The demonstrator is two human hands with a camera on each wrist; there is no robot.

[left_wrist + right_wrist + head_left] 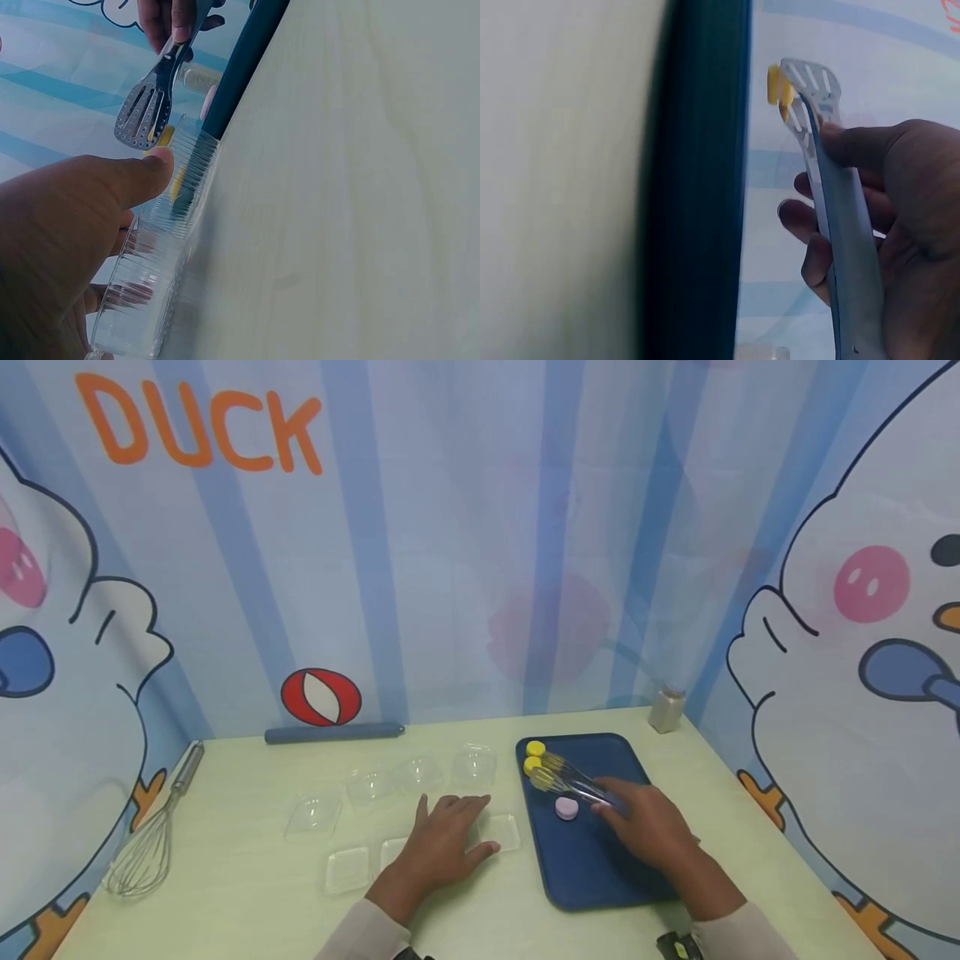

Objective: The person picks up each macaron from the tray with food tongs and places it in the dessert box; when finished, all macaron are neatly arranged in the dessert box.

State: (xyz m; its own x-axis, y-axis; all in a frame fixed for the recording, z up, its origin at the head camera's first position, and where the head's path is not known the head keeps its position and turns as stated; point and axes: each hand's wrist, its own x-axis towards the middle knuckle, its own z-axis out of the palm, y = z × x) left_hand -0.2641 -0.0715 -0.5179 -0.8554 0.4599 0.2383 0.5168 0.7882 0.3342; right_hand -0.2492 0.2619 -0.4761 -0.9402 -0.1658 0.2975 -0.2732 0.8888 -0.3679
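My right hand (648, 827) grips metal tongs (588, 789) over the dark blue tray (600, 877). Their slotted heads reach the nearer yellow macaron (532, 766); whether they pinch it I cannot tell. Just behind sits a second yellow macaron (536, 748), and a pink macaron (566, 808) lies nearer me. Left of the tray, my left hand (442, 843) rests at a clear plastic box (501, 832), thumb and fingers spread about it. In the left wrist view, the thumb lies near the rim of the ribbed box (161, 240), with fingers showing through its wall.
Clear plastic lids (474, 766) stand in a row behind my left hand, and a clear box base (347, 870) lies to its left. A whisk (153, 835) is at far left, a rolling pin (333, 732) at the back, a metal-topped shaker (666, 710) at back right.
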